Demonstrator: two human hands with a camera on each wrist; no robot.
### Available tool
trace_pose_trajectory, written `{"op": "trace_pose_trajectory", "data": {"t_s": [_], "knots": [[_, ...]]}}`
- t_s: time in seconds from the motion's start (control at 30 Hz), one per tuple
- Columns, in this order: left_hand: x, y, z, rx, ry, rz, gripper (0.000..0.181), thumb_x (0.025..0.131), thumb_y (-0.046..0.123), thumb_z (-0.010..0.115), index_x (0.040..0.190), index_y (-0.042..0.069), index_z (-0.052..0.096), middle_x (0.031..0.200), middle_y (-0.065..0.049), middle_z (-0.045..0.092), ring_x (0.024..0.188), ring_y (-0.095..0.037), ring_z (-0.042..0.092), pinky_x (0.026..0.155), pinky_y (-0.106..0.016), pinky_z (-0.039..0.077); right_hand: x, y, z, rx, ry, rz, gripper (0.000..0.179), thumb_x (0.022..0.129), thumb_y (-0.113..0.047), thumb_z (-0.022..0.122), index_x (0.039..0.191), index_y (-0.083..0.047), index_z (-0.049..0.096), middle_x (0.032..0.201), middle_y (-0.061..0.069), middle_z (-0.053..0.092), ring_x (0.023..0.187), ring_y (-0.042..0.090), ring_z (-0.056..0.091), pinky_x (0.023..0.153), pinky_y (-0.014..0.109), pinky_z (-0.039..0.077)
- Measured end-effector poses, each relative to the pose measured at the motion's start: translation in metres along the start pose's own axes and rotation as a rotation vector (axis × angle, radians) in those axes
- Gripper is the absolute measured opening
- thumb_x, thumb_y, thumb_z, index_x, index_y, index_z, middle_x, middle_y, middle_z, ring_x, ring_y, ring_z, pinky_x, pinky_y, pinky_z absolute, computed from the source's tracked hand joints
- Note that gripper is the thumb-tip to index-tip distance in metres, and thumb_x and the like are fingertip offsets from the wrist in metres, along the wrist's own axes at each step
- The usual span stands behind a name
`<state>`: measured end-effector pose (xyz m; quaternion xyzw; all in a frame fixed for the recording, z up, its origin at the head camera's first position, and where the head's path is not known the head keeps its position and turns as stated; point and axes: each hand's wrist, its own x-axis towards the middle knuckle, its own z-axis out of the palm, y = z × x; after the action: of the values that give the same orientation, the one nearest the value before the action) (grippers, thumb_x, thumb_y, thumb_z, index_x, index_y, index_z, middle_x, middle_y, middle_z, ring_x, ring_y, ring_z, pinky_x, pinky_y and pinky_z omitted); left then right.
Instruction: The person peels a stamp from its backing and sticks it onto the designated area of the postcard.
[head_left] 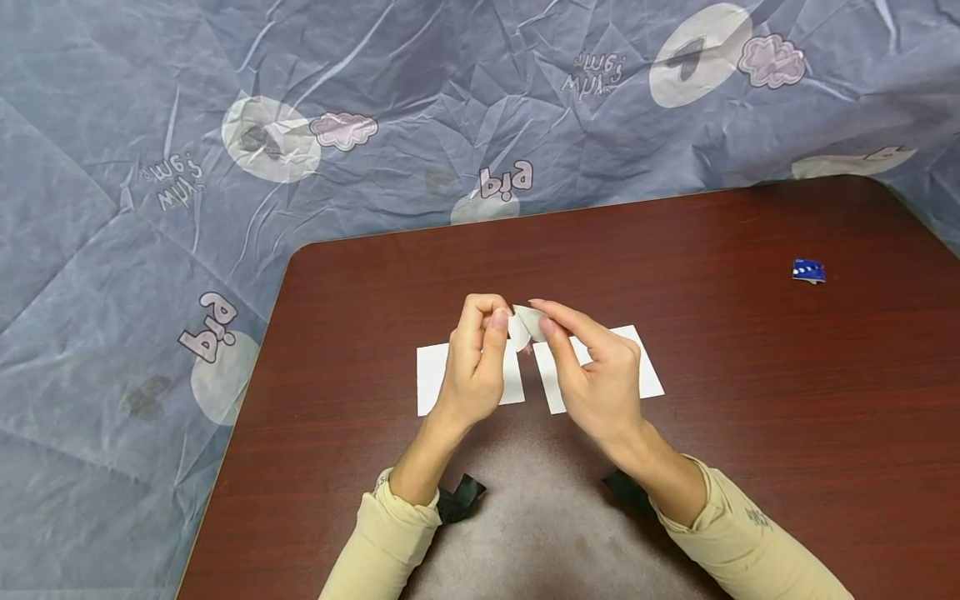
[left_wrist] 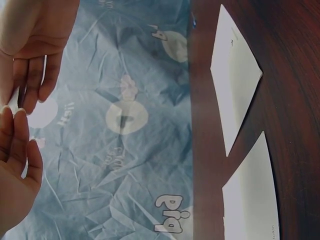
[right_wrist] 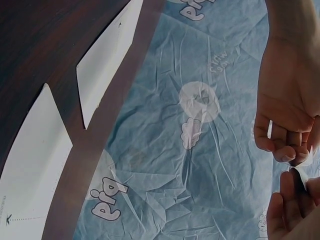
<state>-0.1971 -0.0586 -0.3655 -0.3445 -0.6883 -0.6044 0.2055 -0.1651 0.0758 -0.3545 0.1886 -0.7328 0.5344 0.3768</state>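
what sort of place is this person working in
Probably a makeshift indoor workspace, though the wider room is hidden: a creased blue-grey printed sheet hangs like a backdrop behind a reddish-brown table.

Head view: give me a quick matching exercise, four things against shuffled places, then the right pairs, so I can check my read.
Things
1. Blue packet
2. Left white card
3. Right white card
4. Thin pale material

Places
A. Partly hidden by the right hand
B. At the fingertips, between both hands
C. Partly hidden by the left hand
D. Toward the table's far right

Pairs: 1-D, 2-C, 3-A, 4-B
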Motion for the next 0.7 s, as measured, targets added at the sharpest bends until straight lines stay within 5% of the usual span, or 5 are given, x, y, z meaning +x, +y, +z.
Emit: {"op": "trace_pose_trajectory", "data": {"t_s": [0.47, 0.7], "knots": [[0.001, -0.001, -0.002, -0.035, -0.003, -0.073, 0.010, 0.099, 0.003, 0.040, 0.095, -0.003, 0.047, 0.060, -0.010, 0.055, 0.057, -0.022, 0.056, 0.058, -0.028, 0.044, 0.006, 0.003, -0.005, -0.032, 0.097, 0.000, 0.021, 0.083, 0.015, 0.063, 0.100, 0.006, 0.070, 0.088, 0.013, 0.071, 0.064, 0.019, 0.062, 0.065, 0.016, 0.045], [0.003, -0.015, -0.012, 0.000, 0.084, -0.165, 0.011, 0.099, 0.005, 0.048, 0.096, -0.004, 0.053, 0.068, -0.014, 0.057, 0.064, -0.024, 0.056, 0.063, -0.026, 0.045, 0.008, 0.005, -0.007, -0.028, 0.109, 0.003, 0.021, 0.084, 0.014, 0.062, 0.101, 0.005, 0.071, 0.088, 0.013, 0.071, 0.065, 0.014, 0.062, 0.067, 0.017, 0.047]]}}
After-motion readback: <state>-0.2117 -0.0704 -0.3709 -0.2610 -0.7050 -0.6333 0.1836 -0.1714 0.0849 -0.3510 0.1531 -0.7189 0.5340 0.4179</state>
